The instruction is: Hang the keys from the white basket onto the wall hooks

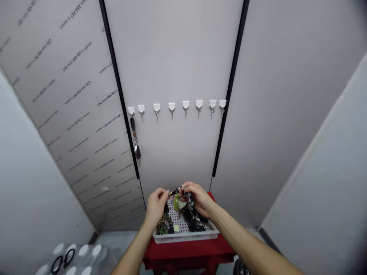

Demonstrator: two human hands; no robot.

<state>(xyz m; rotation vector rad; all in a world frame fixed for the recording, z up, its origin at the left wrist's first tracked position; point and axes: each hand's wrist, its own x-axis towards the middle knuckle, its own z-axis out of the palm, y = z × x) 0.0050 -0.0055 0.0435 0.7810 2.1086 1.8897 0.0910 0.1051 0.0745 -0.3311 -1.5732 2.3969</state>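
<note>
Between my two hands stretches a key ring with a short dark strap, held just above a white plastic basket. My left hand pinches the strap's end between thumb and fingertips. The fingers of my right hand are curled round the metal ring end and a dark piece, partly hidden by the hand. Inside the basket lie dark key fobs, a yellow-green item and a coiled cord or chain near the left side.
A row of several white hooks runs along the panel ahead. From the leftmost hangs a key fob on a braided strap. The basket stands on a red stool. White-capped bottles with black scissors on top stand lower left.
</note>
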